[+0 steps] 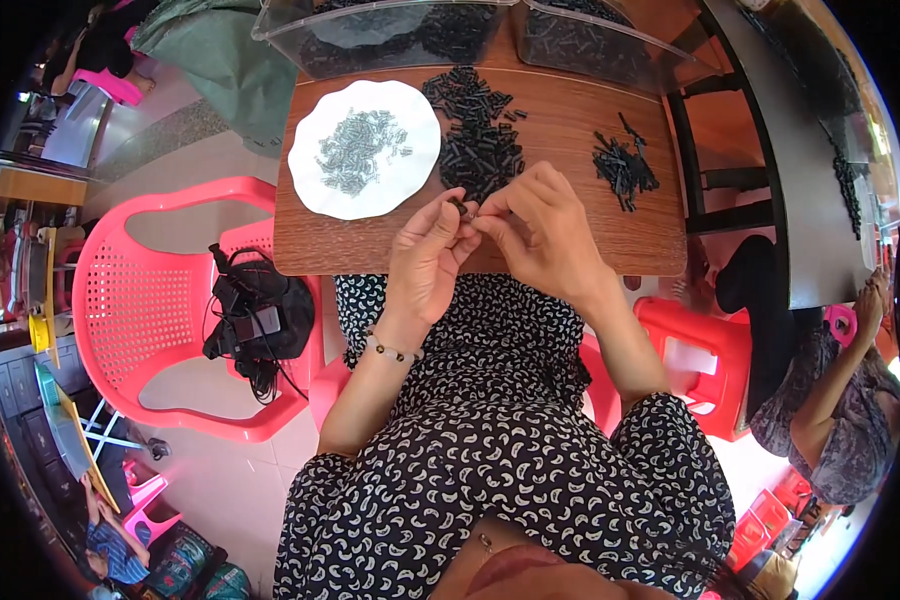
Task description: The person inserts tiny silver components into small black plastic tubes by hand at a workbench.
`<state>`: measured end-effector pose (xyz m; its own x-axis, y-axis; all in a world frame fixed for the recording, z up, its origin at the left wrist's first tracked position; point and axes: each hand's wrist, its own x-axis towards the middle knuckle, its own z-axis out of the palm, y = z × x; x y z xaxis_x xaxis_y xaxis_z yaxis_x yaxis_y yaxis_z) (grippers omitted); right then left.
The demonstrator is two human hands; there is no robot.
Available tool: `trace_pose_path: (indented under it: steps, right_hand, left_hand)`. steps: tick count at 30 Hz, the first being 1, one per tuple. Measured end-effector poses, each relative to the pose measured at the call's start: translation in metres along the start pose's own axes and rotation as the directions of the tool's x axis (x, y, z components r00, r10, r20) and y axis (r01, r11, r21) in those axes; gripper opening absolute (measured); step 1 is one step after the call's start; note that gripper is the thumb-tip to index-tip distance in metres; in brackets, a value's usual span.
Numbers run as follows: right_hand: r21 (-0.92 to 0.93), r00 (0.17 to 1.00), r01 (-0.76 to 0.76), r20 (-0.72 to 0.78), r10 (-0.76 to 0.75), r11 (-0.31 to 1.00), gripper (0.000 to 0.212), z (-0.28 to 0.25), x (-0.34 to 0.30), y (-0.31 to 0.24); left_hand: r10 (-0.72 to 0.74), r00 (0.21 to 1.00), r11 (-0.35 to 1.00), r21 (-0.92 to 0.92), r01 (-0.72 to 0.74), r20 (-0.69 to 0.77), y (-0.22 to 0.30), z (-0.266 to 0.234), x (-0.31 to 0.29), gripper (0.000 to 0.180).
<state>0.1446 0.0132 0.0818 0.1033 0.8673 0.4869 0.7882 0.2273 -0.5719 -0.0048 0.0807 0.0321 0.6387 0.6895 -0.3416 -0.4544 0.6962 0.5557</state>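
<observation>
My left hand (432, 246) is closed in a pinch around a small black plastic piece (459, 207), held just above the table's near edge. My right hand (536, 224) meets it from the right, thumb and forefinger pressed together at the piece; whatever lies between those fingertips is too small to make out. Just beyond the hands spreads a pile of short black plastic pieces (478, 150). To its left stands a white scalloped plate (308, 160) with a heap of small clear pieces (360, 150). Several longer black pieces (625, 170) lie in a separate small heap at the right.
Two clear plastic bins (400, 45) of black pieces stand at the table's (570, 110) far side. A pink chair (140, 300) at the left carries a black bag with cables (260, 320). A dark table (810, 180) and another person (830, 410) are at the right.
</observation>
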Motion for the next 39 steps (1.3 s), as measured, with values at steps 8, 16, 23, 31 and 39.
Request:
trace_pose_path:
  steps: [8,16,23,31,39]
  right_hand:
    - [0.070,1.000,0.024,-0.018,-0.022,0.997,0.013,-0.012,0.000,0.005]
    - [0.003,0.989,0.143,0.044,-0.143,0.990,0.016,-0.015,0.004,0.012]
    - [-0.070,0.979,0.183,0.105,-0.175,0.981,0.019,-0.021,0.004,0.006]
    - [-0.075,0.963,0.212,0.186,-0.195,0.974,0.019,-0.024,0.000,0.004]
    - [0.257,0.979,-0.006,0.200,-0.047,0.966,0.017,-0.018,-0.009,0.011]
  left_hand:
    - [0.015,0.992,0.999,0.047,-0.021,0.123,-0.005,0.003,-0.007,0.039]
    - [0.101,0.962,0.954,0.250,-0.166,0.252,-0.007,0.005,-0.009,0.042]
    - [0.111,0.954,0.917,0.341,-0.207,0.279,-0.008,0.002,-0.008,0.040]
    - [0.095,0.939,0.887,0.399,-0.231,0.331,-0.011,-0.006,-0.005,0.038]
    - [0.037,0.954,0.935,0.327,-0.138,0.297,-0.016,-0.001,-0.011,0.039]
